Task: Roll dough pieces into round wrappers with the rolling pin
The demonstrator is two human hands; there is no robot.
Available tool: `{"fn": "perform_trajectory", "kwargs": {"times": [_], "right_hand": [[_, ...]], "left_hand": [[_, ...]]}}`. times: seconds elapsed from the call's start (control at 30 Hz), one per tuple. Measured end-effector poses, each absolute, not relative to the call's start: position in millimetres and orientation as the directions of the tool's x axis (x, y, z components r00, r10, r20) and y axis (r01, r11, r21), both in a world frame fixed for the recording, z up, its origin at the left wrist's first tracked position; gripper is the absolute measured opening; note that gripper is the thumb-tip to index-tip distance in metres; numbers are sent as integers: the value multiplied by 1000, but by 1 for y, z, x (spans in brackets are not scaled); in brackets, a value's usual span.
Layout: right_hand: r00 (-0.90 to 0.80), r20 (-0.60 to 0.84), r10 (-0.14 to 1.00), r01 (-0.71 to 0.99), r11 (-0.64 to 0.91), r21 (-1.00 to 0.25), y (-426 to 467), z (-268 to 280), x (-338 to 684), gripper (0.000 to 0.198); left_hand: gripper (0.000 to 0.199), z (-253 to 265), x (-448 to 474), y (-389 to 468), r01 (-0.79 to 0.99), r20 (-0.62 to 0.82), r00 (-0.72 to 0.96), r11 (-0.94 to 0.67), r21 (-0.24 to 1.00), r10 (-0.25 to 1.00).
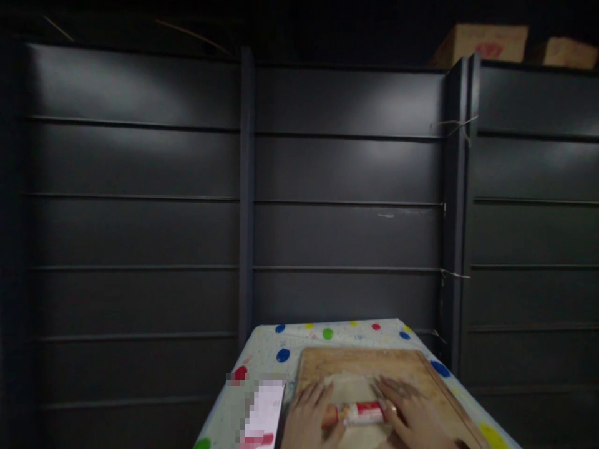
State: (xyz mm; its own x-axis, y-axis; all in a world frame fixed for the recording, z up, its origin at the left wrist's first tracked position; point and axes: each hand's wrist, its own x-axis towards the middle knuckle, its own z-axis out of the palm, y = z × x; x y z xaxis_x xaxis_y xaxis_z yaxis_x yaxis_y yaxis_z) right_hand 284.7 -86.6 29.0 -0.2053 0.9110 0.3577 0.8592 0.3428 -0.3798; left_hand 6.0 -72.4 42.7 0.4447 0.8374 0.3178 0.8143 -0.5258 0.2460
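A small cylinder with a red and white label (367, 412) lies crosswise on a flat pale sheet, like rolled dough (355, 386), on a wooden board (365, 358). My left hand (306, 411) rests at the cylinder's left end, fingers stretched forward and its thumb close to the orange end. At the right end is my right hand (414, 415), its fingers also stretched out over the sheet and board. Both thumbs seem to touch the cylinder. Whether its ends run under my palms I cannot tell.
A phone with a lit screen (264, 411), partly pixelated, lies left of the board. A white tablecloth with coloured dots (299, 337) covers the narrow table. Behind it stands a dark panelled wall (346, 237), with cardboard boxes (489, 47) on top at the right.
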Motion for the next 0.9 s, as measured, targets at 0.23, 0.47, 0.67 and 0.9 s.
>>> {"fn": "perform_trajectory", "kwargs": {"times": [0.23,0.47,0.67,0.9], "right_hand": [[-136,368,920,877,284,-387,-49,28,279,50],[-250,305,919,898,338,-282,-17,33,282,49],[-149,334,931,878,280,-388,-44,30,278,49],[-227,291,929,846,337,-414,-100,33,286,55]], "left_hand": [[48,46,22,-48,894,372,292,-390,223,881],[43,49,27,-22,924,346,248,-328,196,905],[49,49,23,-47,910,332,268,-350,221,905],[58,30,2,-68,822,340,460,-539,187,820]]}}
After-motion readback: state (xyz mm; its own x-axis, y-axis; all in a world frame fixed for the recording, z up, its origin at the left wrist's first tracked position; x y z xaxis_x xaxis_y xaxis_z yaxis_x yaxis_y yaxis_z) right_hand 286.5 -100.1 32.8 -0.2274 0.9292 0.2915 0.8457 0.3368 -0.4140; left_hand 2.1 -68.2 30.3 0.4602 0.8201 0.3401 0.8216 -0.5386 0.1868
